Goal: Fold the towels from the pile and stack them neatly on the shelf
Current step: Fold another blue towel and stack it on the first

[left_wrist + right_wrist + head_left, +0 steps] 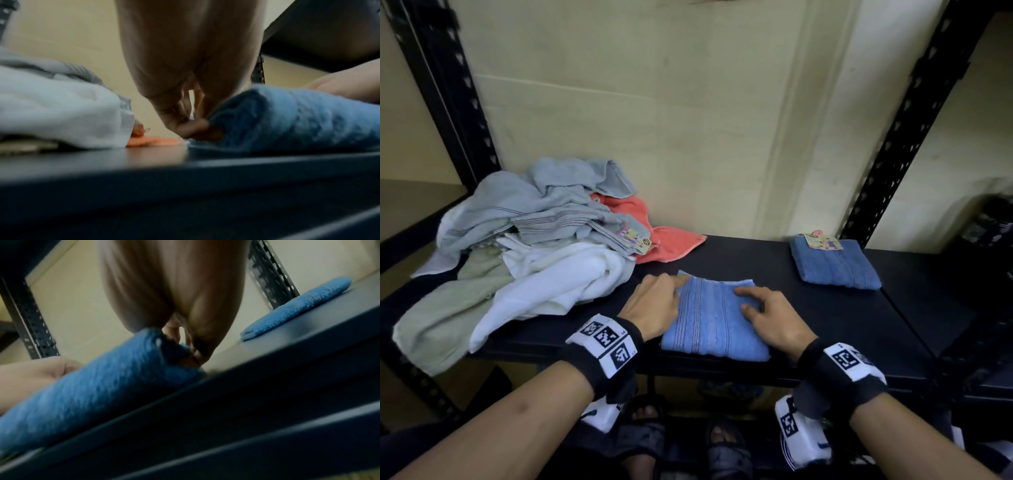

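Pressing down on the light blue towel (714, 318) is where I am now: it lies folded into a rectangle at the front edge of the black shelf (842, 318), between the loose pile (534, 246) on my left and the darker blue folded towel (834, 263) at the back right, well apart from it. My left hand (654, 306) lies along the towel's left edge, fingers stretched nearly straight towards the far left corner; the left wrist view shows the fingertips (185, 125) tucked against the cloth edge, though I cannot tell whether they pinch it. My right hand (770, 315) rests on top, fingers spread and only slightly bent, gripping nothing.

To do this well, I judge that I should smooth outward from the middle with flat palms, so trapped air and ridges leave through the open edges. The far corners look a little uneven, so I would square them before lifting. Terry cloth is soft and springs back, so a firm sweep along the fold line should help it hold. Lifting with both hands under the sides should keep the layers from sliding when it goes onto the darker towel.
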